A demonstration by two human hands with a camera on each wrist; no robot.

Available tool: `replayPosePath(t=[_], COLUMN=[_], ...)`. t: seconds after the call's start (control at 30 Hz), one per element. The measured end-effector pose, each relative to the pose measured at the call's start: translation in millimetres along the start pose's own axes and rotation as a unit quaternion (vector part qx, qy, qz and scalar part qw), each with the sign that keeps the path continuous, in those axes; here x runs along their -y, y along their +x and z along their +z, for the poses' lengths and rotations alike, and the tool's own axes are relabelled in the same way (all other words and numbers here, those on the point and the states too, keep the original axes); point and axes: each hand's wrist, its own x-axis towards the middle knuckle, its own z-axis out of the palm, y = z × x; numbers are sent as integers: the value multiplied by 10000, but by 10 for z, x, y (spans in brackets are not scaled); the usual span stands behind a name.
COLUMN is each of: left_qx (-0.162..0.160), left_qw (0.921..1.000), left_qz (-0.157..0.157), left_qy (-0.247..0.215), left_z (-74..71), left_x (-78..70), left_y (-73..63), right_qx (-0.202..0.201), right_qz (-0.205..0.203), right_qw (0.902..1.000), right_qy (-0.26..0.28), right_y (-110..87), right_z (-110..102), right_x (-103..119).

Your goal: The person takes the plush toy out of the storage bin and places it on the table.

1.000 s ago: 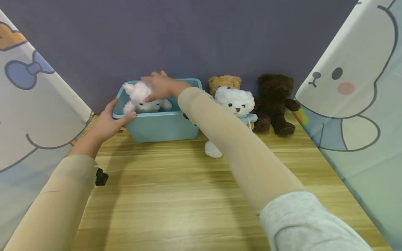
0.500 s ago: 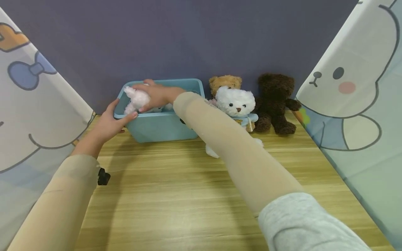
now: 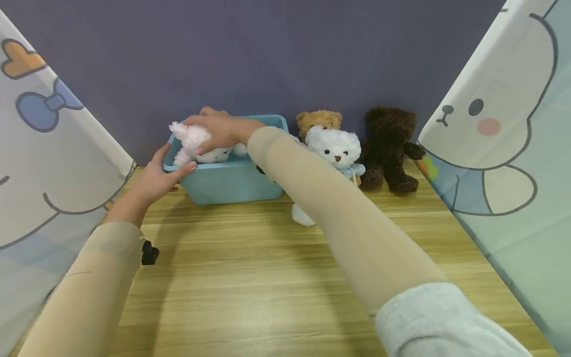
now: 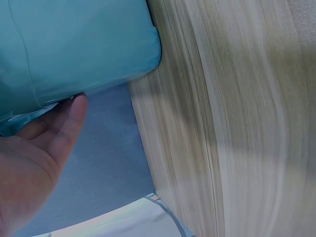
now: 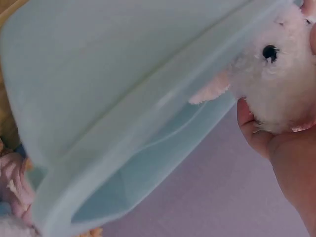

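Observation:
A pale blue plastic bin (image 3: 229, 183) stands against the dark back wall. My left hand (image 3: 153, 176) grips its left front corner, thumb over the front rim and fingers along the side. In the left wrist view, fingers (image 4: 66, 126) lie against the bin's wall. My right hand (image 3: 220, 130) grips the head of a fluffy white-pink plush toy (image 3: 189, 139) inside the bin. The right wrist view shows the plush toy's dark eye and fuzzy face (image 5: 276, 81) between the thumb and fingers. Its lower body is hidden by the bin's front wall.
Right of the bin sit a white teddy bear (image 3: 332, 146) in light blue, a tan teddy bear (image 3: 318, 120) behind it and a dark brown teddy bear (image 3: 390, 144). The wooden tabletop (image 3: 232, 277) lies in front. Printed cloth panels (image 3: 499, 124) flank both sides.
My right hand has shifted slightly left over the plush toy's head and covers more of its face. The toy's head has tilted and moved left. My left hand keeps its grip on the bin.

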Motion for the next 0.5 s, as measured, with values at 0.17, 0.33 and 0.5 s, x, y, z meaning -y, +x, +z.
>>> replayPosePath(t=[0.17,0.33,0.5], left_qx=[-56,-221,-258], left_qw=[9999,9997,9997], left_qz=[57,63,26], left_qy=[-84,-39,6], left_z=[19,-53,-95], left_x=[-26,24,113], left_y=[57,50,7], right_qx=[-299,-613,-908], right_qz=[-31,-219,-273], right_qw=[9994,9978,9955], right_qy=[-141,-156,25], right_y=[-163,-299,-418], right_z=[-111,-206,-272], right_x=[-67,-58,-4])
